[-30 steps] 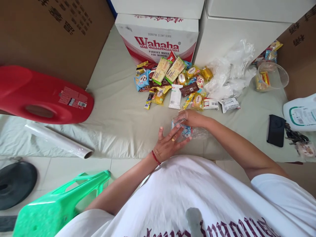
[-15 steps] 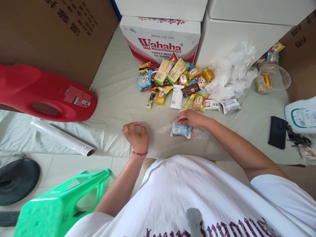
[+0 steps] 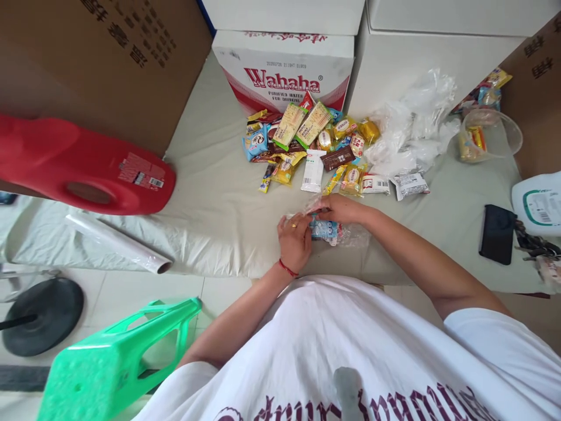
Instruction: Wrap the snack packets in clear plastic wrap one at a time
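Blue packet point(image 3: 325, 228) lies touching both hands point(image 3: 295, 238) point(image 3: 339, 209).

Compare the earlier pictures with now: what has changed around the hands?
The left hand, at the blue packet at first, was off to the left half a second ago; it has now moved back right, to the packet's left end. The right hand stays by the packet and clear plastic. The snack pile lies as before.
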The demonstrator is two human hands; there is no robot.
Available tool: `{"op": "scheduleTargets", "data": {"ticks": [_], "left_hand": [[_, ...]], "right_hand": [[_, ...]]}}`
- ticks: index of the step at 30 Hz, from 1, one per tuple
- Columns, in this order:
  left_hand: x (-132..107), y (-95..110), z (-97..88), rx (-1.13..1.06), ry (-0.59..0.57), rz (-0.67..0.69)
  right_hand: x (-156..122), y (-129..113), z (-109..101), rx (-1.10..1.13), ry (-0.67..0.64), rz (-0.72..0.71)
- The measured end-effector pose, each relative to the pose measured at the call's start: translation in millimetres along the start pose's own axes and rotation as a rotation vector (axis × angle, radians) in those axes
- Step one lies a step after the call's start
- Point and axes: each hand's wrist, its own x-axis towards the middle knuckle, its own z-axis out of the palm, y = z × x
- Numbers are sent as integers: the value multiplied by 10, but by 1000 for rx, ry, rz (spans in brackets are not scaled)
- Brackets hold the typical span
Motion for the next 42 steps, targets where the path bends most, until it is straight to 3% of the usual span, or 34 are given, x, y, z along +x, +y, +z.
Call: {"op": "scheduleTargets", "data": {"ticks": [3,6,9,13,16,20,25,28,33,35,37,40,42], "left_hand": [[4,25,2,84,-40,-68],[-25,108,19,139,-73,-101],[-25,178,31,198,-90,-115],[41,203,7,211,-107,-36],[125,187,-38,158,-192,45],[227,146,-91,85,-276,35],[271,65,-58,27,-244,43],[284,19,-1,16,-206,52],[312,8,87,26,-136,48],[311,27,106,52,-88,58],[299,52,116,83,-38,80],[269,86,125,120,19,114],[246,98,138,131,42,118]], "right_hand": [[-63,-26,-84,-5,2,34],[-231,-123,-193,11,152,27],[-502,-254,-238,4,276,183],[-805,-299,-133,45,107,427],[-885,-204,-27,161,38,390],[-879,-71,6,286,93,327],[-839,-66,-29,359,132,274],[-816,-40,-29,382,137,334],[-754,9,-124,44,213,570],[-667,-43,-225,-156,309,553],[-512,-123,-327,-369,404,438],[-177,-213,-413,-565,285,282],[48,-228,-431,-602,150,318]]}}
